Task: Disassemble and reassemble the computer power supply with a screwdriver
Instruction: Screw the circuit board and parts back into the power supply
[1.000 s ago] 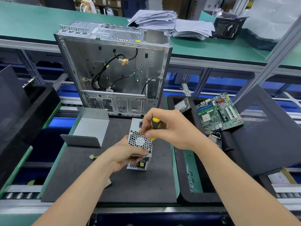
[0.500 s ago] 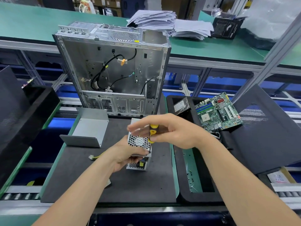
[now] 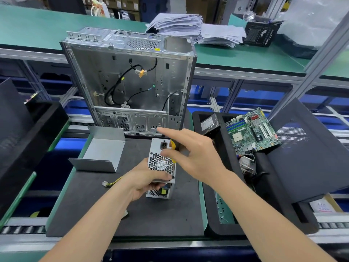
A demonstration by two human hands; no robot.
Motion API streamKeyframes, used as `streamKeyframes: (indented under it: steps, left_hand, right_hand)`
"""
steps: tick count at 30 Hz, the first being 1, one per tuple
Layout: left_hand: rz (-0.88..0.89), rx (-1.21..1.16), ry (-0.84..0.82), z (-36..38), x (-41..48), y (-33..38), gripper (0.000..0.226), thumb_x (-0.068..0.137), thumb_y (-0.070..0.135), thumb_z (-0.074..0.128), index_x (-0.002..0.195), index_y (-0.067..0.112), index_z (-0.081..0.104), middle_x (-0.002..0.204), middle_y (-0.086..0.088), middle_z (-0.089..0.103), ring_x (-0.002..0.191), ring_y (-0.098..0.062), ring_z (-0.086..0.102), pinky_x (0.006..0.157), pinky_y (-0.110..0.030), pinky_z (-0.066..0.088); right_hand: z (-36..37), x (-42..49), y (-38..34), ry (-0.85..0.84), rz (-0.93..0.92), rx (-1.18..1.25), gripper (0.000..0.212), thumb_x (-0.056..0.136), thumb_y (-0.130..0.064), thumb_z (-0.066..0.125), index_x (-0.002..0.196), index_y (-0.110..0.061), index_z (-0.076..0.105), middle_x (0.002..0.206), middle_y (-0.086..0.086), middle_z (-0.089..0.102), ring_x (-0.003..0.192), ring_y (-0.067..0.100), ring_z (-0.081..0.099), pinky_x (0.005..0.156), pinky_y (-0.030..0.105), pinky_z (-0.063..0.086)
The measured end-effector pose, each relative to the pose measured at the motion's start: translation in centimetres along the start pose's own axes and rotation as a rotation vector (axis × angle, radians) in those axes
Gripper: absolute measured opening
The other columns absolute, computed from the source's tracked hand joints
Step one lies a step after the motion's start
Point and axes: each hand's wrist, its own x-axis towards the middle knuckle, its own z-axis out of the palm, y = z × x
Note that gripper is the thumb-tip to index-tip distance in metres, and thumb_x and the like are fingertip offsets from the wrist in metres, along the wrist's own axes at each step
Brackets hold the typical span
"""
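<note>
I have the left hand wrapped around the near end of the power supply, which stands on its side near the middle of the dark counter, with the honeycomb fan grille facing up at me. The right hand hovers just over the box's far end, holding the screwdriver. Only a strip of its yellow handle shows between thumb and palm, the forefinger is stretched out straight to the left, and I cannot see the tip. A bent metal cover lies apart on the counter to the left, with a yellow and black cable near my left wrist. Behind stands the open computer case. To the right, a circuit board leans in a black tray.
</note>
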Motion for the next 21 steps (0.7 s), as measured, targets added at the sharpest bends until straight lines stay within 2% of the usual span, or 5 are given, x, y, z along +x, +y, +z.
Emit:
streamKeyframes:
  steps: [4, 7, 13, 16, 21]
  left_hand:
    - [-0.008, 0.015, 0.012, -0.1, 0.1, -0.1, 0.047, 0.075, 0.000, 0.087, 0.111, 0.016, 0.062, 0.090, -0.011, 0.075, 0.069, -0.020, 0.067, 0.056, -0.027, 0.053]
    - [-0.013, -0.002, 0.027, 0.0, 0.0, -0.1, 0.051, 0.073, -0.001, 0.087, 0.112, 0.017, 0.060, 0.087, -0.011, 0.075, 0.067, -0.019, 0.067, 0.055, -0.027, 0.052]
    - [-0.015, -0.005, 0.031, 0.1, 0.0, 0.1, 0.054, 0.073, -0.001, 0.086, 0.117, 0.020, 0.061, 0.085, -0.011, 0.074, 0.067, -0.019, 0.067, 0.056, -0.026, 0.052]
    - [-0.018, 0.004, 0.040, 0.2, 0.0, 0.1, 0.048, 0.075, -0.002, 0.085, 0.110, 0.019, 0.061, 0.084, -0.009, 0.074, 0.068, -0.019, 0.066, 0.056, -0.027, 0.053]
    - [-0.013, 0.005, 0.014, 0.3, -0.3, 0.4, 0.049, 0.061, 0.010, 0.087, 0.102, 0.019, 0.063, 0.084, -0.008, 0.073, 0.070, -0.021, 0.064, 0.063, -0.030, 0.052]
  right_hand:
    - [-2.4, 0.9, 0.0, -0.367, 0.064, 0.358, 0.055, 0.099, 0.013, 0.055, 0.146, -0.015, 0.060, 0.144, -0.002, 0.062, 0.132, 0.020, 0.059, 0.103, 0.046, 0.054]
    - [-3.6, 1.7, -0.1, -0.554, 0.131, 0.482, 0.055, 0.095, 0.021, 0.052, 0.134, -0.014, 0.068, 0.131, -0.001, 0.070, 0.127, 0.018, 0.065, 0.101, 0.035, 0.057]
    - [-2.3, 1.6, -0.8, -0.242, 0.124, 0.156, 0.030, 0.081, -0.015, 0.089, 0.104, -0.024, 0.072, 0.088, -0.009, 0.071, 0.086, 0.014, 0.070, 0.077, 0.028, 0.058]
    - [-1.3, 1.2, -0.7, -0.042, 0.136, -0.032, 0.026, 0.080, -0.031, 0.089, 0.093, -0.026, 0.067, 0.076, -0.010, 0.059, 0.071, 0.009, 0.060, 0.066, 0.022, 0.048]
    - [-1.1, 0.4, -0.5, -0.092, 0.140, 0.019, 0.021, 0.097, -0.028, 0.074, 0.116, -0.020, 0.071, 0.097, -0.008, 0.061, 0.087, 0.001, 0.060, 0.079, 0.019, 0.046]
